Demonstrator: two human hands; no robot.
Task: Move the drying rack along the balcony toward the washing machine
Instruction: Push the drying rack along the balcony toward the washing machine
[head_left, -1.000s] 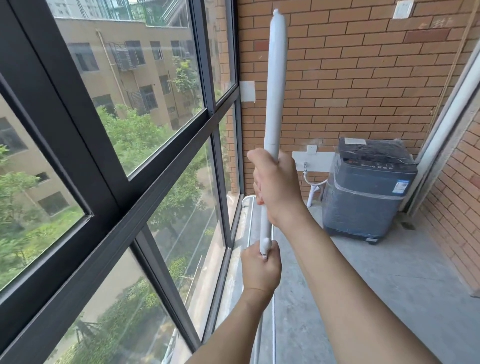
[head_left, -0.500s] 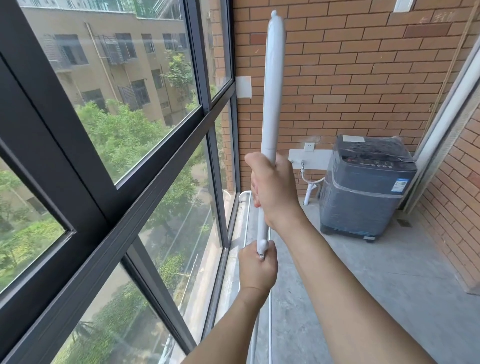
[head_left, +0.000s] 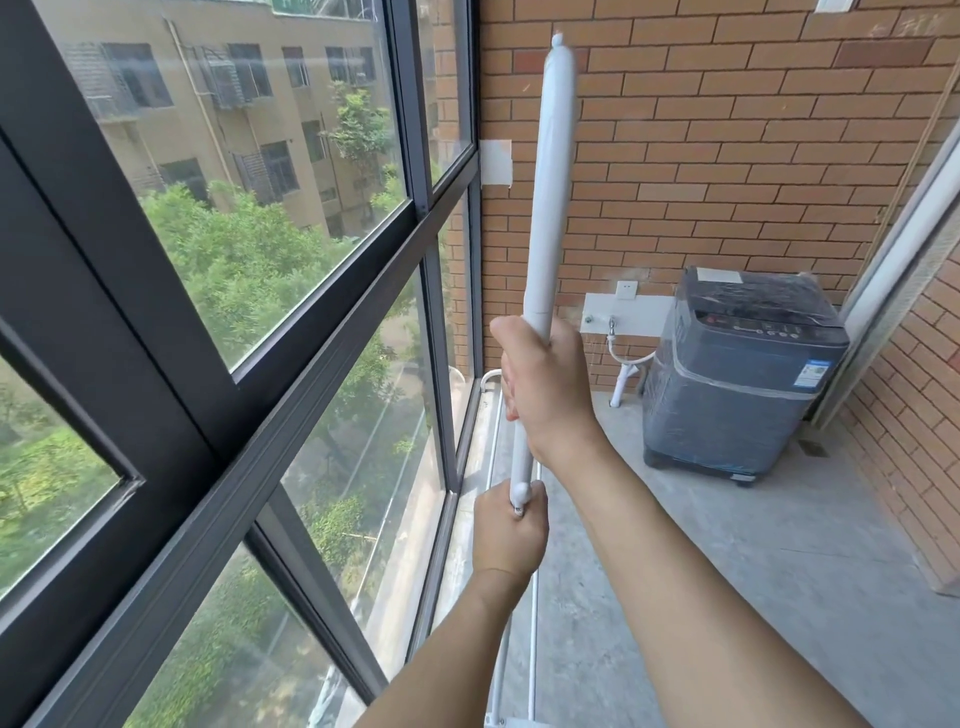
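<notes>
The drying rack (head_left: 550, 182) appears as a long white tube held upright in front of me, its top against the brick wall. My right hand (head_left: 550, 395) is wrapped around the tube at mid height. My left hand (head_left: 511, 535) grips its lower end just below. Thin white rails of the rack (head_left: 498, 670) run down along the window base. The dark grey washing machine (head_left: 737, 374), wrapped in plastic film, stands on the floor at the far right corner.
Dark-framed windows (head_left: 332, 291) line the left side. A brick wall (head_left: 727, 156) closes the far end, with a tap and white hose (head_left: 623, 364) beside the machine. Another brick wall (head_left: 914, 395) and a white door frame stand at right. Concrete floor (head_left: 727, 571) lies between.
The washing machine and far wall appear slightly nearer and the view has shifted a little. Both hands keep the same hold on the tube.
</notes>
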